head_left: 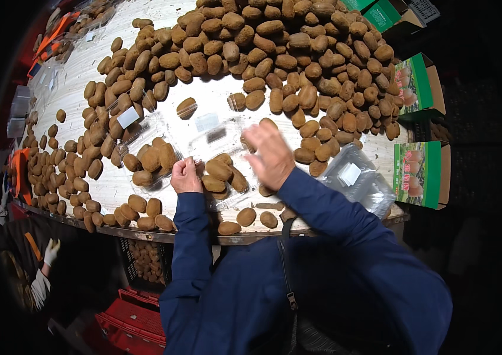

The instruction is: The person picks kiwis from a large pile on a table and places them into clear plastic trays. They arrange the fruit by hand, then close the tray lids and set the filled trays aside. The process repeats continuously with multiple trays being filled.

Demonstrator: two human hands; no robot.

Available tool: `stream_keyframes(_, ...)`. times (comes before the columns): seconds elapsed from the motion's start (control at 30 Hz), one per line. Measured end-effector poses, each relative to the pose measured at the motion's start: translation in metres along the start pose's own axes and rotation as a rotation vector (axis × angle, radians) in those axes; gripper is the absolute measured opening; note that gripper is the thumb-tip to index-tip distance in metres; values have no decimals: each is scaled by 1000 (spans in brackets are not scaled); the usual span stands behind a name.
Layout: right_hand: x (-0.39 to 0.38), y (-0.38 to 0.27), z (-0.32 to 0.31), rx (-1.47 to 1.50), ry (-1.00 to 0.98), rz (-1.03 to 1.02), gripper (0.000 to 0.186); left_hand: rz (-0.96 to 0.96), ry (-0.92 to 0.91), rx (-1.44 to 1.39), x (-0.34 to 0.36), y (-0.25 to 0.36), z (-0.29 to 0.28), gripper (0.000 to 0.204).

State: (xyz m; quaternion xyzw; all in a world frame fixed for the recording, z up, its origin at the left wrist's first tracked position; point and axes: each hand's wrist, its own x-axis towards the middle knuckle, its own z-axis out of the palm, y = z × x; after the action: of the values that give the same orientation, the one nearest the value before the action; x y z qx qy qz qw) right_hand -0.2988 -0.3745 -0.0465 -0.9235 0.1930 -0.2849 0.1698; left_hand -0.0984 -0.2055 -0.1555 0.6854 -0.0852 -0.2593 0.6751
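Note:
A clear plastic clamshell box [218, 200] lies in front of me with several brown kiwifruits [219, 170] in its near half; its transparent lid [215, 136] is raised back behind them. At the box's left edge, my left hand [186, 176] is closed, its thumb and finger pinched on the plastic rim. Over the right side of the box, my right hand [270, 155] is smeared by motion, thumb apart from the fingers. Something brown shows by its fingertips; whether they grip it I cannot tell. Left of my left hand, another clear box [155, 188] holds kiwifruits [151, 158].
A big heap of kiwifruits [298, 41] covers the far table [218, 89], spreading left. Stacked clear boxes [354, 177] stand to my right. Green cartons [413, 171] line the right edge. Below lie a red crate [132, 325] and a kiwifruit-filled crate [147, 260]. Another person's gloved hand [51, 251] shows lower left.

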Motion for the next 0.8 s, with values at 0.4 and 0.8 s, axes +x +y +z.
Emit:
stream_keyframes(0.4, 41, 167, -26, -318, -177, 880, 66, 11, -40, 30, -3, 12, 1, 20)
stream_keyframes(0.8, -18, 167, -56, 825, 62, 992, 48, -14, -55, 35, 2, 6, -2, 20)
